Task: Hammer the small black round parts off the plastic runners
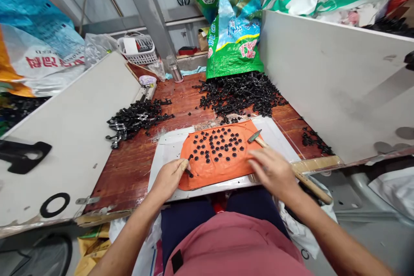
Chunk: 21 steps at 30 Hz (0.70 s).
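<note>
As the head view is showing, your left hand [173, 174] is pinching a slim black part [189, 173], long axis running roughly fore-and-aft, middle hidden; black studs [220, 155] are lying rightward on the orange mat [203, 176], between both hands; your blurred right hand [271, 170] is covering the hammer's [311, 185] mid-handle, grip impossible to tell.

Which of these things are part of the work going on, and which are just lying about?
Apparently in use:
black piece in the left fingers
orange mat
round black bits on it
hammer by the right fingers
probably the big black heap

Probably just lying about:
white basket
metal flask
black ring
</note>
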Available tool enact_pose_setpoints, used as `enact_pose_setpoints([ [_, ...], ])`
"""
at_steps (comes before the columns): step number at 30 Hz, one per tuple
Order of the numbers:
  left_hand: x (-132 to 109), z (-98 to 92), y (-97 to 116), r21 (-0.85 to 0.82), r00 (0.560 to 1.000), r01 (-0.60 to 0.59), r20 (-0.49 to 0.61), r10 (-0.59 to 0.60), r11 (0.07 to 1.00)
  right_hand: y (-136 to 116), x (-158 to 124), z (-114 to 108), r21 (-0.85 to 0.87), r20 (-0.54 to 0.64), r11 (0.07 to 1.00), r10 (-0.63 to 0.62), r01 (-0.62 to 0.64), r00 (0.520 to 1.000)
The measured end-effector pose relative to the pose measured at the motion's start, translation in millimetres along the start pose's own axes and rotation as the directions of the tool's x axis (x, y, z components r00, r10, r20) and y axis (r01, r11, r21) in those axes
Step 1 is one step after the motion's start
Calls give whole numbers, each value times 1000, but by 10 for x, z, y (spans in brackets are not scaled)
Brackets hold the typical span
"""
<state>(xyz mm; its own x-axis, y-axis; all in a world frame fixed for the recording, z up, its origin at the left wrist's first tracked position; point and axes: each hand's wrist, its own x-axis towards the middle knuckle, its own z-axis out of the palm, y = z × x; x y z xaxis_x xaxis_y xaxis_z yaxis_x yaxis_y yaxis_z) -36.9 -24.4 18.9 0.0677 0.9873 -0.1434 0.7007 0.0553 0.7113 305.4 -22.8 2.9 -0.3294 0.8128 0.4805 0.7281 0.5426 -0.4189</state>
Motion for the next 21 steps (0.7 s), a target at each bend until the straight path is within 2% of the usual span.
enact_pose_setpoints([
  [3,98,-13,-16,103,1000,-5,28,2,995,467,-108,-213,-351,31,928,142,-122,989],
  [6,118,-11,2,154,999,-6,47,-2,988,708,-233,-273,-507,102,848,234,-152,967],
  [11,131,-6,54,221,997,-22,78,5,975,770,-244,-232,-530,180,827,324,-186,929],
  [15,140,-2,95,292,994,-53,111,21,955,775,-156,-245,-513,240,813,442,-274,864],
  [19,148,-5,82,353,992,-80,120,40,932,788,-127,-334,-558,198,732,576,-392,793],
  [21,160,-13,71,371,991,-89,124,46,924,749,-116,-396,-483,190,756,582,-441,791],
])
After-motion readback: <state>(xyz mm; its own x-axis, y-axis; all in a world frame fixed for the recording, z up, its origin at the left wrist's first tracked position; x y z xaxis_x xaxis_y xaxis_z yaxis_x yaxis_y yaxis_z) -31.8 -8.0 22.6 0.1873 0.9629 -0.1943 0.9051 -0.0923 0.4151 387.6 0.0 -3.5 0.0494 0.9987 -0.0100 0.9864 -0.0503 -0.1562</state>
